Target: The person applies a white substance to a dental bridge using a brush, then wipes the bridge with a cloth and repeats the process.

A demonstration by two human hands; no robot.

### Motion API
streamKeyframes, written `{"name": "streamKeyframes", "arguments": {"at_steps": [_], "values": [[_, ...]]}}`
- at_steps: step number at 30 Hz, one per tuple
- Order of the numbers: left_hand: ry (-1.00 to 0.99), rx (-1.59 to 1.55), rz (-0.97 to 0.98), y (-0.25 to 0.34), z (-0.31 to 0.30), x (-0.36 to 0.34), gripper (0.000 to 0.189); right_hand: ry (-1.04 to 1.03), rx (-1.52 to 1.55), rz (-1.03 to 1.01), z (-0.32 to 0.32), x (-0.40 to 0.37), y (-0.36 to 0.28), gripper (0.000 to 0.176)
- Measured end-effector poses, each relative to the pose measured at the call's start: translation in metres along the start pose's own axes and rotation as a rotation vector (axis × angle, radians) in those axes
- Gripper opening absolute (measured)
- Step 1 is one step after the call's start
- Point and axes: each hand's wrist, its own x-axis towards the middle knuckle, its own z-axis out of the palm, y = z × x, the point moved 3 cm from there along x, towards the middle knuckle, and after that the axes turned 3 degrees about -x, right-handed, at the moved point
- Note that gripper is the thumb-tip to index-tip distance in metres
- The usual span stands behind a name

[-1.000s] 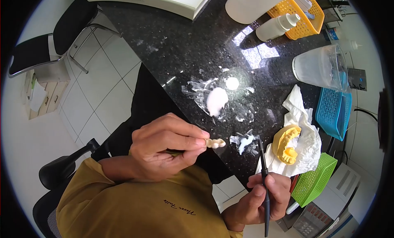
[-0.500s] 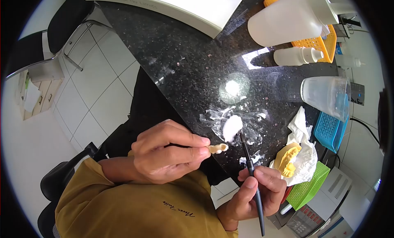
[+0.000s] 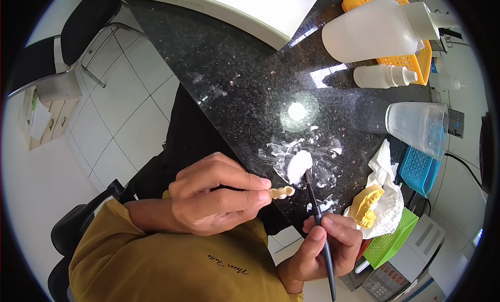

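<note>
Between the thumb and fingers of my left hand (image 3: 221, 195) is a small cream dental bridge (image 3: 282, 192), just left of the brush. My right hand (image 3: 330, 244) grips a slim black brush (image 3: 324, 237) along its handle. The brush's dark tip meets the right edge of a soft white mound of powder or paste (image 3: 298, 165) on the dark countertop (image 3: 234, 93). White smears surround the mound. Right of the brush, a yellow dental model (image 3: 367, 205) rests on crumpled white tissue (image 3: 388, 185).
Along the right stand a large white bottle (image 3: 372, 31), a small dropper bottle (image 3: 380, 76) and a clear plastic cup (image 3: 416, 129). Orange (image 3: 424, 60), blue (image 3: 419, 166) and green (image 3: 393, 239) baskets lie there too. A white box (image 3: 224, 5) sits at the far edge.
The countertop and its items sit slightly further right in view. My left hand with the dental bridge has shifted a little right; the brush tip remains at the white mound.
</note>
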Motion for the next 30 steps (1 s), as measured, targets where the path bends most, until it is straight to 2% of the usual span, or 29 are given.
{"name": "streamKeyframes", "arguments": {"at_steps": [5, 10, 15, 17, 21, 24, 26, 30], "values": [[-0.057, 0.025, -0.008, 0.002, -0.001, 0.006, 0.022, 0.082, 0.070, 0.034, -0.001, -0.003, 0.002, 0.015], [-0.085, 0.054, -0.008, 0.003, -0.004, 0.009, 0.015, 0.070, 0.060, 0.038, -0.001, -0.003, 0.002, 0.014], [-0.085, 0.049, -0.014, 0.003, -0.004, 0.009, 0.015, 0.057, 0.057, -0.009, 0.000, -0.002, 0.002, 0.013], [-0.089, 0.053, -0.016, 0.003, -0.004, 0.009, 0.015, 0.143, 0.108, 0.050, 0.000, -0.003, 0.004, 0.013], [-0.082, 0.048, -0.006, 0.002, -0.004, 0.008, 0.017, 0.105, 0.081, 0.035, -0.001, -0.003, 0.005, 0.014], [-0.076, 0.047, 0.001, 0.002, -0.003, 0.007, 0.018, 0.041, 0.127, -0.035, -0.006, -0.002, 0.008, 0.015], [-0.070, 0.050, 0.005, 0.002, -0.003, 0.007, 0.020, -0.002, 0.226, -0.214, -0.012, -0.005, 0.008, 0.019], [-0.070, 0.054, 0.009, 0.001, -0.002, 0.004, 0.022, -0.071, 0.256, -0.367, -0.014, -0.010, 0.005, 0.024]]}}
